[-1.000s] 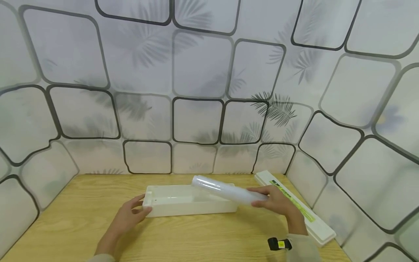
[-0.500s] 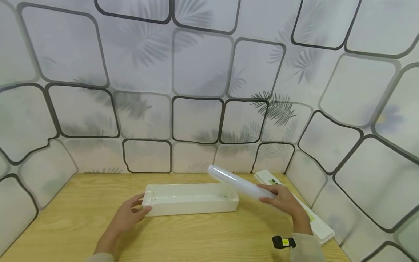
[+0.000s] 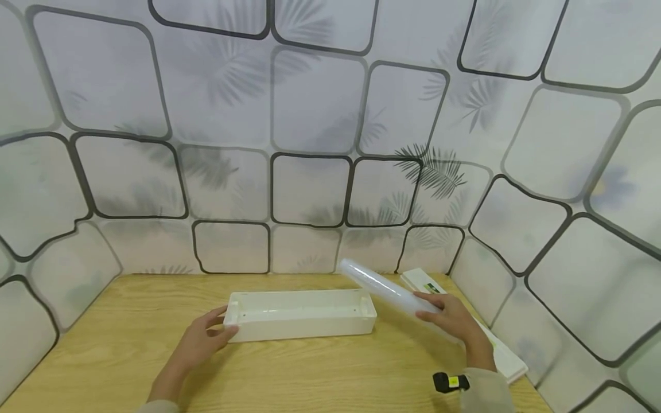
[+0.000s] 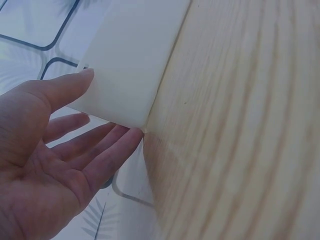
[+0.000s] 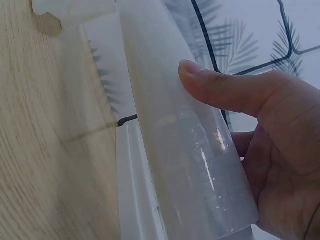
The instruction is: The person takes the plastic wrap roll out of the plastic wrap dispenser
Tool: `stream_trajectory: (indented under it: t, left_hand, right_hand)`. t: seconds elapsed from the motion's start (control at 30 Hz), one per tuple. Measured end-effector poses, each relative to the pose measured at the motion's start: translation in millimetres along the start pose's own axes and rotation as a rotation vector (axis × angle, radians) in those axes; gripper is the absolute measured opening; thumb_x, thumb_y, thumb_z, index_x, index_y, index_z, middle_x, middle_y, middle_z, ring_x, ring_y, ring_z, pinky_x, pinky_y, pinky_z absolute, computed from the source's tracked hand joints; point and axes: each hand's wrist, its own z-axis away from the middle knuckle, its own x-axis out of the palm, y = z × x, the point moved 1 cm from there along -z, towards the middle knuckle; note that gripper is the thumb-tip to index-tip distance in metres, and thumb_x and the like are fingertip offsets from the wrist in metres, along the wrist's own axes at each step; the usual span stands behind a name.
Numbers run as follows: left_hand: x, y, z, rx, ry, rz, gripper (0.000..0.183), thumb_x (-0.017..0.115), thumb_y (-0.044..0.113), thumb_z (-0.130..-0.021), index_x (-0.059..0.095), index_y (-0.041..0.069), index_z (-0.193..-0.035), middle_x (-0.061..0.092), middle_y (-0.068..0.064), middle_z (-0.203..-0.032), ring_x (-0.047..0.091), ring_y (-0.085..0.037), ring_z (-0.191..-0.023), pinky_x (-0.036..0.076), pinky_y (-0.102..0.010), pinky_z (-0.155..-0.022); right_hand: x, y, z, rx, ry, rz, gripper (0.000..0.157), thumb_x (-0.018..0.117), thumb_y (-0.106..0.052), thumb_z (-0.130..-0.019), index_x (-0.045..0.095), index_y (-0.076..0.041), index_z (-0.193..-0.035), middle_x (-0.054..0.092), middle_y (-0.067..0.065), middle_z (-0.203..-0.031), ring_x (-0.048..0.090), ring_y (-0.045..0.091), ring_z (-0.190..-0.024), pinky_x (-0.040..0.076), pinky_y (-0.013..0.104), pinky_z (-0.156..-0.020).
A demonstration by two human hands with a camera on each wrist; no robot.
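Note:
In the head view a long white open plastic box [image 3: 302, 327] stands on the wooden table. My left hand [image 3: 201, 338] holds its left end, thumb on the front wall and fingers at the end. In the left wrist view the thumb lies on the white wall of the box [image 4: 125, 65], and the fingertips touch its lower edge. My right hand [image 3: 451, 318] grips a roll of cling film [image 3: 382, 285], thumb on top, fingers underneath. The roll tilts, far end raised, in the air right of the box. In the right wrist view the glossy roll [image 5: 175, 130] slants across the picture.
A long white lid [image 3: 508, 361] with a green label lies at the right, partly hidden by the right hand and forearm. Patterned cloth walls [image 3: 310, 189] rise behind and at both sides of the wooden table [image 3: 289, 378].
My right hand has lifted the cling film roll away from over the box and moved it to the right. The left hand and box have stayed in place.

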Motion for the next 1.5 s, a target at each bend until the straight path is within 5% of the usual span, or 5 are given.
stream_trajectory:
  t: [0.23,0.47,0.63,0.77,1.5]
  left_hand:
    - [0.9,-1.4,0.1,0.000,0.002,0.008,0.070,0.071,0.016,-0.098,0.036,-0.009,-0.154,0.049,-0.043,-0.144,0.067,-0.050,-0.117,0.066,-0.038,-0.084]
    - [1.1,-1.5,0.1,-0.004,0.007,0.010,0.071,0.071,0.016,-0.098,0.036,-0.009,-0.154,0.048,-0.043,-0.144,0.066,-0.050,-0.118,0.066,-0.038,-0.084]
    - [1.1,-0.9,0.2,-0.004,0.009,0.004,0.071,0.071,0.016,-0.098,0.035,-0.009,-0.154,0.048,-0.043,-0.145,0.066,-0.050,-0.118,0.066,-0.038,-0.084]
    - [0.9,-0.5,0.1,0.005,0.003,0.004,0.071,0.070,0.016,-0.099,0.034,-0.010,-0.154,0.047,-0.043,-0.145,0.066,-0.050,-0.117,0.066,-0.039,-0.084]
    - [-0.6,0.0,0.5,-0.013,-0.019,0.016,0.071,0.070,0.019,-0.100,0.034,-0.007,-0.155,0.049,-0.041,-0.145,0.067,-0.046,-0.117,0.066,-0.041,-0.085]
  right_hand:
    - [-0.4,10.8,4.0,0.068,-0.029,-0.047,0.053,0.080,-0.024,-0.091,0.066,-0.001,-0.136,0.072,0.027,-0.125,0.068,0.011,-0.099,0.056,0.020,-0.081]
    - [1.8,19.6,4.5,0.025,-0.032,-0.013,0.052,0.079,-0.023,-0.090,0.066,0.003,-0.134,0.078,0.023,-0.099,0.058,-0.001,-0.074,0.053,0.022,-0.071]
    - [6.9,21.8,4.4,0.045,-0.032,0.043,0.051,0.078,-0.025,-0.091,0.067,0.000,-0.133,0.075,0.029,-0.104,0.070,0.021,-0.082,0.058,0.036,-0.079]
    - [11.0,21.1,5.7,0.056,-0.039,0.061,0.050,0.079,-0.024,-0.091,0.068,0.001,-0.133,0.066,0.032,-0.131,0.069,0.048,-0.112,0.059,0.059,-0.094]
    - [17.6,30.7,6.3,0.079,-0.097,0.038,0.052,0.077,-0.026,-0.093,0.065,0.003,-0.135,0.060,0.036,-0.137,0.065,0.058,-0.113,0.058,0.064,-0.094]
